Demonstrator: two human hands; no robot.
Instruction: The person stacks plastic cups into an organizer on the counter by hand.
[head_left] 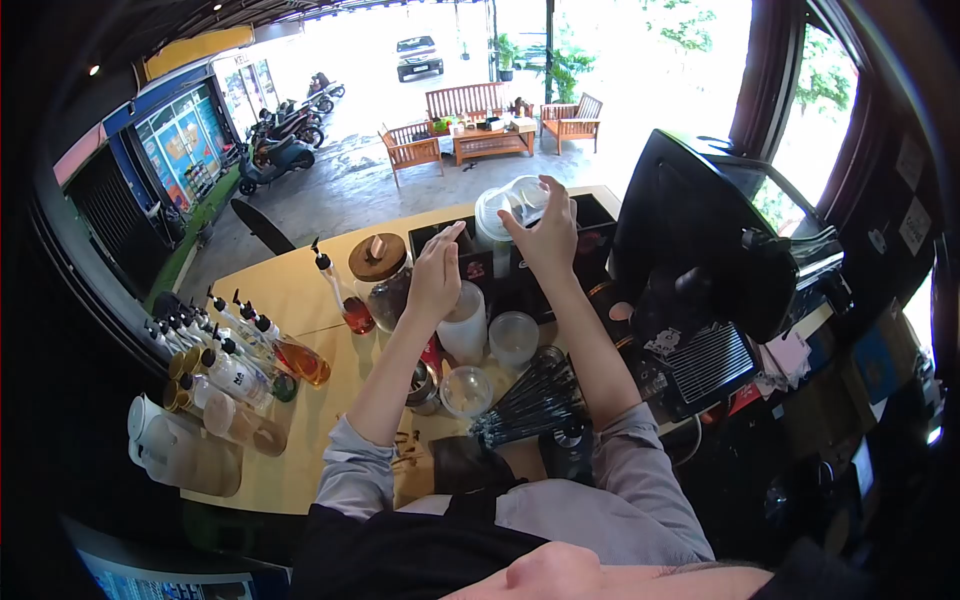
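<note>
A stack of clear, round plastic pieces [489, 215] stands by the black, boxy organizer [597, 240]. The person's right hand [547, 240] spreads wide against it; whether it grips cannot be told. The left hand [436, 272], fingers extended, is near a whitish cylindrical container [463, 330].

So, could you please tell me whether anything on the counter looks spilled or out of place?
No spill stands out. Only the dark straws look slightly untidy, their ends unevenly fanned beside a clear plastic cup.
</note>
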